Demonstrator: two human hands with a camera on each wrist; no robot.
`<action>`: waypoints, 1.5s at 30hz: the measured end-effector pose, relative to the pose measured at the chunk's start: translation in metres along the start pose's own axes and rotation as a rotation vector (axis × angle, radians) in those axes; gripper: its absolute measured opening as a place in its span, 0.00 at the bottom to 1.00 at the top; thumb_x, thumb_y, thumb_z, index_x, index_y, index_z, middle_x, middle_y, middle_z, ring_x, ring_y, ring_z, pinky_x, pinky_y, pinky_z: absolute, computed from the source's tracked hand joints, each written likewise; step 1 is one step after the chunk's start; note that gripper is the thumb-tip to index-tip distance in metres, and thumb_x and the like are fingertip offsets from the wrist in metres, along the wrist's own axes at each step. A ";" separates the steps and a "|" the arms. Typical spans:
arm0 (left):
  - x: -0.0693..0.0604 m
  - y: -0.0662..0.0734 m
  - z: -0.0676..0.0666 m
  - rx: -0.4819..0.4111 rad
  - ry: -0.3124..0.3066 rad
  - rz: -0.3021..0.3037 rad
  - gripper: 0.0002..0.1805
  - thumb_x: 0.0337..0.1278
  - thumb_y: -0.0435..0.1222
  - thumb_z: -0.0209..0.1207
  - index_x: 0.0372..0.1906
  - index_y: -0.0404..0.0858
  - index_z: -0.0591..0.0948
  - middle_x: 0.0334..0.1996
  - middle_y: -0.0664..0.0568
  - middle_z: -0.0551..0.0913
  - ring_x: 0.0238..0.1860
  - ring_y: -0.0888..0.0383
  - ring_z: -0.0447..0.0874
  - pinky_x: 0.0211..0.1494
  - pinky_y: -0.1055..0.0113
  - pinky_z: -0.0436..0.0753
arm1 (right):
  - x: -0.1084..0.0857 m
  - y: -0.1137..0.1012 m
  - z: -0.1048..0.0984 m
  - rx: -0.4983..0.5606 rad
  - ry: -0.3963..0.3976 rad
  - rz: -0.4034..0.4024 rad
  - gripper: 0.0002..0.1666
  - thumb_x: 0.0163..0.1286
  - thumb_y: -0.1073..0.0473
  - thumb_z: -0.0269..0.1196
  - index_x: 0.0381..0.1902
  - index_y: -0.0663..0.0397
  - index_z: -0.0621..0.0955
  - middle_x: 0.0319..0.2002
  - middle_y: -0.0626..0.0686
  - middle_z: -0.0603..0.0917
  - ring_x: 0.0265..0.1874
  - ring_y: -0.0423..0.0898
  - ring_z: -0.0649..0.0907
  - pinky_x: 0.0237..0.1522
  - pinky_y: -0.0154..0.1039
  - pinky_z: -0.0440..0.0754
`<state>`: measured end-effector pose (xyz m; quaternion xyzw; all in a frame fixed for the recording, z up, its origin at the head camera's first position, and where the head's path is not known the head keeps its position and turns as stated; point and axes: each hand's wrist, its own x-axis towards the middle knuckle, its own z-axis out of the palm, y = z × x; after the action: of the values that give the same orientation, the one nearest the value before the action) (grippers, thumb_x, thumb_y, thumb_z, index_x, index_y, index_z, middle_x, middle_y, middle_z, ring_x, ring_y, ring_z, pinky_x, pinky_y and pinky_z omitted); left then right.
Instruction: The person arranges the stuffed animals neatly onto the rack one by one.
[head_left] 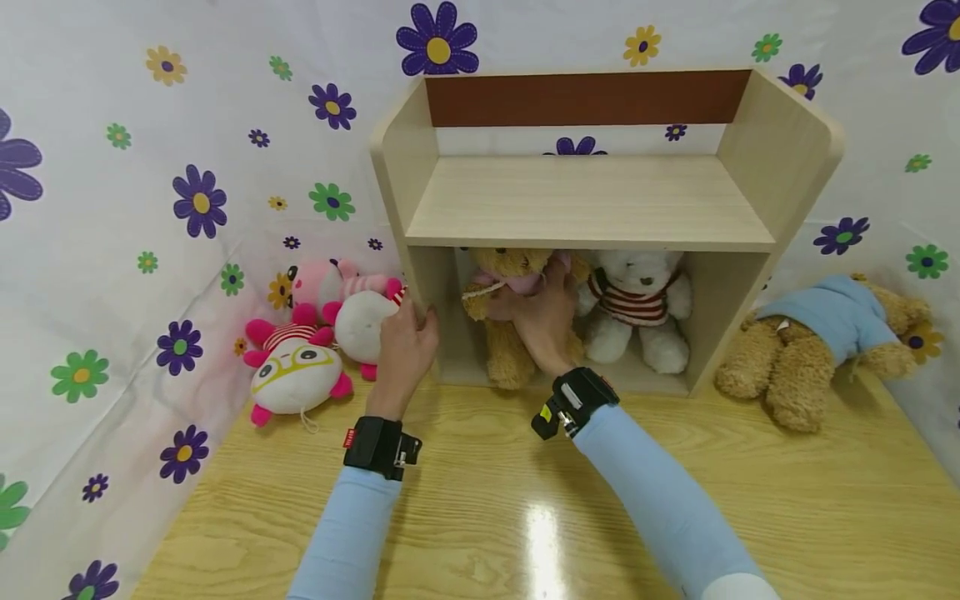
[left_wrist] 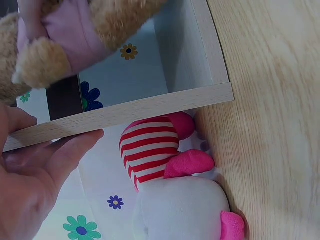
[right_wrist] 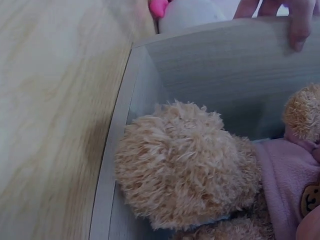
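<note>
A tan teddy bear (head_left: 504, 354) in a pink top sits in the left part of the shelf's lower compartment. My right hand (head_left: 542, 317) grips it round the front of the body. The right wrist view shows its furry foot (right_wrist: 175, 165) up close; only a sliver of that hand appears there. My left hand (head_left: 405, 346) holds the front edge of the shelf's left side panel (left_wrist: 125, 114), thumb on one face and fingers on the other. Beside the tan bear sits a white bear (head_left: 637, 304) in a striped top. The upper board hides part of the tan bear's head.
The pale wooden shelf (head_left: 592, 200) stands on a wooden table (head_left: 480, 500) against a flowered cloth. Left of it lie plush toys: a pink one (head_left: 315, 283), a white-and-pink one with yellow glasses (head_left: 296, 379) and another. A brown bear in blue (head_left: 832, 325) lies at right.
</note>
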<state>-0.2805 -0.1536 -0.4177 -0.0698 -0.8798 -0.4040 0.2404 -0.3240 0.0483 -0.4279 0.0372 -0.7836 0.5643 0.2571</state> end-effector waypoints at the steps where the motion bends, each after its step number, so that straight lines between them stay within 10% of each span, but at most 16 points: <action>1: 0.000 0.001 0.001 0.002 0.000 0.000 0.19 0.72 0.35 0.55 0.61 0.28 0.75 0.47 0.27 0.86 0.47 0.33 0.88 0.50 0.41 0.86 | 0.002 0.001 0.002 0.003 0.000 0.009 0.43 0.53 0.50 0.78 0.65 0.36 0.71 0.58 0.52 0.74 0.64 0.54 0.70 0.63 0.54 0.71; 24: -0.005 0.003 0.011 -0.013 -0.009 0.028 0.19 0.72 0.35 0.55 0.60 0.27 0.75 0.41 0.28 0.87 0.39 0.34 0.89 0.43 0.43 0.87 | 0.008 -0.004 0.039 -0.154 0.022 0.228 0.68 0.49 0.45 0.77 0.80 0.44 0.51 0.78 0.63 0.53 0.72 0.66 0.60 0.63 0.61 0.72; 33: -0.008 0.000 0.008 -0.019 -0.011 0.014 0.19 0.72 0.34 0.55 0.60 0.27 0.75 0.40 0.28 0.87 0.37 0.36 0.89 0.40 0.44 0.87 | -0.002 -0.002 0.022 -0.136 -0.204 0.127 0.75 0.58 0.41 0.75 0.83 0.50 0.36 0.81 0.66 0.41 0.79 0.69 0.52 0.73 0.63 0.65; 39: -0.005 -0.003 0.005 -0.012 -0.002 0.023 0.19 0.72 0.34 0.55 0.61 0.27 0.74 0.38 0.29 0.87 0.33 0.38 0.88 0.37 0.45 0.86 | -0.012 -0.003 -0.003 -0.265 -0.369 -0.047 0.56 0.67 0.47 0.70 0.80 0.58 0.52 0.69 0.75 0.63 0.65 0.70 0.73 0.53 0.62 0.82; 45: -0.004 -0.006 0.005 0.002 0.019 0.037 0.18 0.72 0.33 0.55 0.59 0.27 0.75 0.36 0.29 0.87 0.33 0.37 0.89 0.36 0.44 0.86 | -0.023 0.002 -0.022 -0.365 -0.555 -0.152 0.54 0.66 0.58 0.71 0.82 0.53 0.55 0.74 0.70 0.61 0.63 0.66 0.76 0.59 0.61 0.80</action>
<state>-0.2804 -0.1533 -0.4264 -0.0820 -0.8764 -0.3994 0.2563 -0.2970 0.0636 -0.4344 0.2012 -0.9069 0.3621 0.0776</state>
